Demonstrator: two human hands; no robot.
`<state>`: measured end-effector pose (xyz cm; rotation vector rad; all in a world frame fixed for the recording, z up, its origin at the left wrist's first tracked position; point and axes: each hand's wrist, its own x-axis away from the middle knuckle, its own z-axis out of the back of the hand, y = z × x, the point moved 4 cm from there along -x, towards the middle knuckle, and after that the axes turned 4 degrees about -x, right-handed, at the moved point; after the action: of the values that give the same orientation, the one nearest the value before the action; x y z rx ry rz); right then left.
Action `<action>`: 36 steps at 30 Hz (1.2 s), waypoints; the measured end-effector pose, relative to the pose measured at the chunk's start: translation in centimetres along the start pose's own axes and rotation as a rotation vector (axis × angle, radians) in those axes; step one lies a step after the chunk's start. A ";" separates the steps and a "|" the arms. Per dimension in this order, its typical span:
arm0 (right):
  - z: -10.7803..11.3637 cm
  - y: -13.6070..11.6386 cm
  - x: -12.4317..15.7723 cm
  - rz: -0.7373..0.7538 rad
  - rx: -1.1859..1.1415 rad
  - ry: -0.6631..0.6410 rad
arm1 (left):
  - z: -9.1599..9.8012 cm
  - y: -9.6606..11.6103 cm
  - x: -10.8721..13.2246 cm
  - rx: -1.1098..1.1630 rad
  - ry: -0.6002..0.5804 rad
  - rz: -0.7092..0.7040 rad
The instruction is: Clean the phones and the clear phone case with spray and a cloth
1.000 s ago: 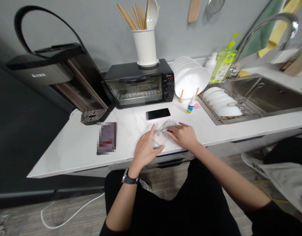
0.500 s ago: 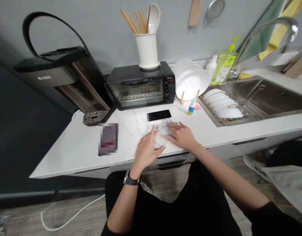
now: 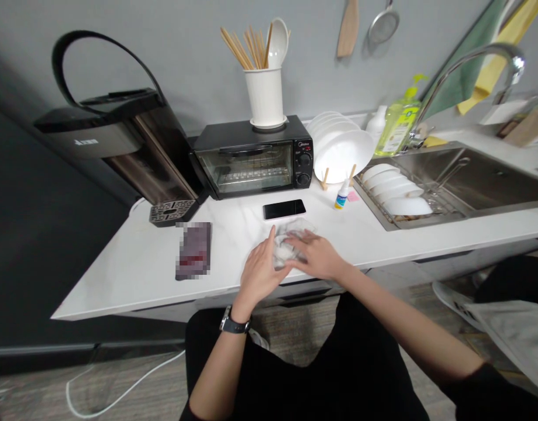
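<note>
A crumpled, see-through plastic bag with whitish creases lies on the counter near its front edge. My left hand rests at the bag's left side, its fingers stretched and its thumb apart, so it is open. Over the bag's right part lies my right hand, fingers spread and slightly bent on the plastic. The tips of both thumbs nearly meet at the front of the bag. What the bag holds, if anything, cannot be made out. Just behind it a black-screened phone lies flat.
A blurred-out dark flat item lies left. Behind stand a water dispenser, a toaster oven and racked plates. A small dropper bottle stands right, before the sink with bowls.
My right hand has slid left and towards me over the plastic bag, closer to my left hand. The bag looks more crumpled. My left hand has hardly moved.
</note>
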<state>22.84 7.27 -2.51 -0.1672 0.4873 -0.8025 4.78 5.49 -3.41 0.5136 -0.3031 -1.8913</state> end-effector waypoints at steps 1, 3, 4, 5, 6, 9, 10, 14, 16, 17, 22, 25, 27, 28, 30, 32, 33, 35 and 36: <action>-0.3 -1.1 0.1 0.073 -0.055 -0.031 | 0.0 -0.1 0.0 0.000 0.001 0.003; -0.3 -1.9 0.5 0.141 -0.142 -0.072 | 0.0 -0.1 0.0 0.009 0.002 -0.004; -0.1 -1.6 0.6 0.128 -0.154 -0.079 | 0.0 0.0 0.0 0.014 0.001 -0.012; 0.2 -0.8 0.7 0.085 -0.135 -0.073 | 0.0 0.0 0.0 0.017 0.001 -0.021; 0.5 0.1 0.7 0.023 -0.090 -0.056 | 0.0 0.1 0.0 0.016 0.000 -0.029; 1.1 1.9 0.6 -0.132 0.078 0.007 | 0.0 0.1 0.0 0.004 -0.002 -0.032; 0.9 1.7 0.6 -0.122 0.094 0.011 | 0.0 0.1 0.0 -0.002 -0.005 -0.027; -0.3 -1.1 0.7 0.097 -0.044 -0.068 | 0.0 0.0 0.0 -0.034 -0.025 0.009; -0.4 -0.8 0.5 0.042 -0.027 -0.053 | 0.1 0.1 0.0 -0.041 -0.024 0.012; -0.2 -0.2 0.4 -0.024 0.011 -0.029 | 0.1 0.2 -0.1 -0.038 -0.020 0.006; -0.2 0.0 0.5 0.006 0.013 -0.076 | 0.0 0.2 -0.1 -0.044 -0.006 -0.008; 0.2 -0.9 1.1 0.081 -0.108 -0.133 | -0.1 0.0 0.0 -0.065 -0.007 0.004; 1.3 -0.5 1.4 0.030 -0.150 -0.050 | -0.1 0.0 0.0 -0.063 0.004 -0.003; 2.0 -0.1 1.5 -0.005 -0.156 0.027 | 0.0 0.1 0.0 -0.062 0.008 -0.007; 3.3 0.7 1.7 -0.067 -0.137 0.200 | 0.0 0.2 0.0 -0.067 0.008 -0.005; 3.8 1.2 1.7 -0.119 -0.108 0.297 | 0.1 0.3 0.0 -0.074 0.005 0.005; 3.6 1.2 1.6 -0.130 -0.099 0.295 | 0.1 0.3 0.0 -0.076 0.005 0.009; 2.6 0.9 1.1 -0.081 -0.094 0.198 | 0.2 0.3 0.0 -0.075 0.008 0.011; 2.0 0.5 0.9 -0.028 -0.084 0.128 | 0.2 0.4 0.0 -0.071 0.009 0.008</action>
<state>24.63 6.95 -1.26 -0.2015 0.6416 -0.8241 4.99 5.34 -3.07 0.4721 -0.2310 -1.8843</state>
